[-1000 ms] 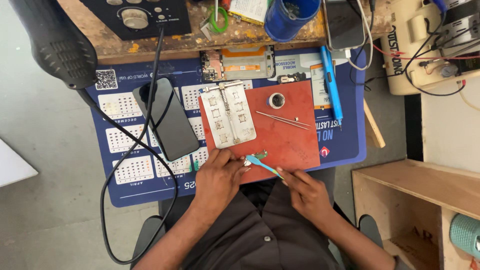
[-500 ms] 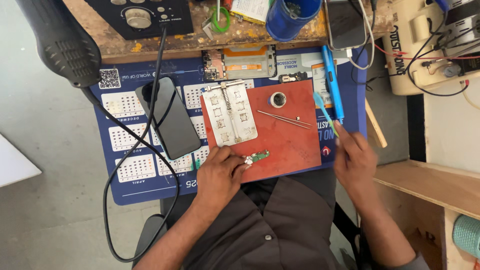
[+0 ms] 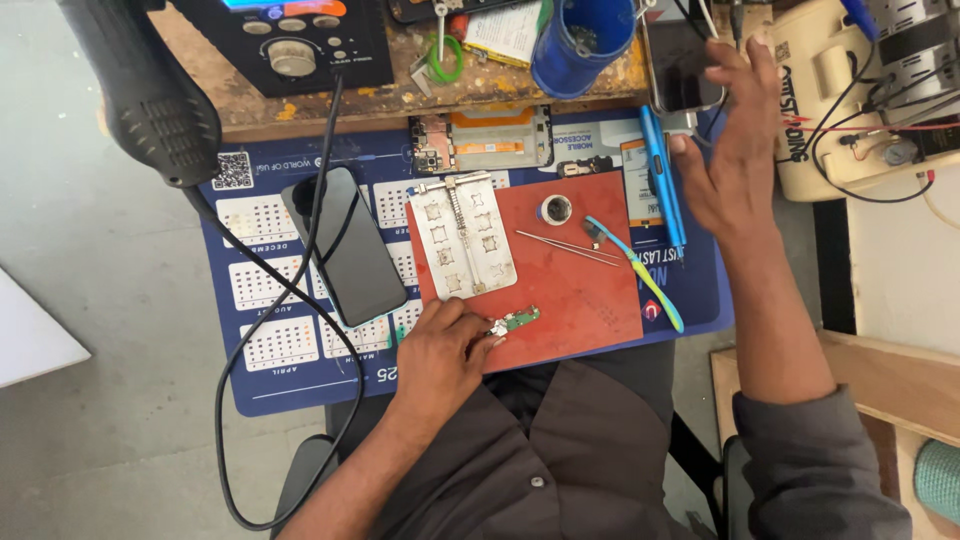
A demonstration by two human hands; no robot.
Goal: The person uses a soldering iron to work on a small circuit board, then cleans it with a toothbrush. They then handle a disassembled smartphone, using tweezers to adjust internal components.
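My left hand [image 3: 445,350] rests at the near edge of the red work mat [image 3: 570,290] and pinches a small green circuit board [image 3: 516,321] by its left end. My right hand [image 3: 725,150] is raised at the far right, fingers spread and empty, close to a dark phone [image 3: 680,65] with a cable plugged in. A toothbrush with a blue-green handle [image 3: 640,272] lies loose on the red mat, next to thin metal tweezers [image 3: 565,246]. A metal board holder [image 3: 463,235] sits on the mat's left part, and a small round tin [image 3: 556,209] stands behind the tweezers.
A black phone [image 3: 345,245] lies on the blue calendar mat [image 3: 270,330] under a black cable [image 3: 255,300]. A hot-air handle [image 3: 140,90] hangs at the far left. A blue cup [image 3: 580,40], an opened phone frame [image 3: 480,140] and a blue tool [image 3: 660,175] stand behind.
My right hand let go of the toothbrush, which now lies on the red mat, and rose to the far right toward the dark phone. The left hand stayed on the small board.
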